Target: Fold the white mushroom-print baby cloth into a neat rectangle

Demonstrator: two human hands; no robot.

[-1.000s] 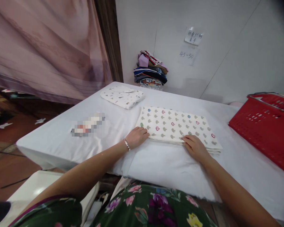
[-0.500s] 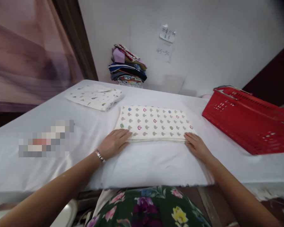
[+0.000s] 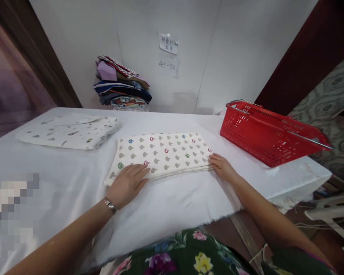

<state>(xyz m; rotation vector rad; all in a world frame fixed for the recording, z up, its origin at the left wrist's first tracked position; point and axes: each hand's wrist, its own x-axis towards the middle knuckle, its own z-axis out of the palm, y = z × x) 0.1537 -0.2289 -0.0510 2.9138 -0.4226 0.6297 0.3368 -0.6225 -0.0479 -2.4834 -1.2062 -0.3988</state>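
A folded white cloth point(image 3: 172, 152) printed with small grey, red, green and blue mushrooms lies on the white-covered table in front of me. My left hand point(image 3: 129, 183), with a silver bracelet at the wrist, rests flat on its near left part, fingers stretched out. At the near right corner, the extended fingers of my right hand point(image 3: 223, 167) touch the cloth's edge. Several layers show along the near fold. Farther left sits another folded white cloth point(image 3: 65, 131) with scattered small prints, apart from both hands.
A red plastic basket point(image 3: 255, 130) with metal handles stands on the table point(image 3: 172, 202) at the right. Stacked folded fabrics point(image 3: 122, 86) rise by the back wall, left of two paper notes point(image 3: 168, 55). Something pixelated point(image 3: 8, 202) is at the left edge. A white chair point(image 3: 332, 214) is at lower right.
The view has turned to the right, so the table's right end and a chair now show. My left hand has slid farther onto the cloth; my right hand stays at its right corner.
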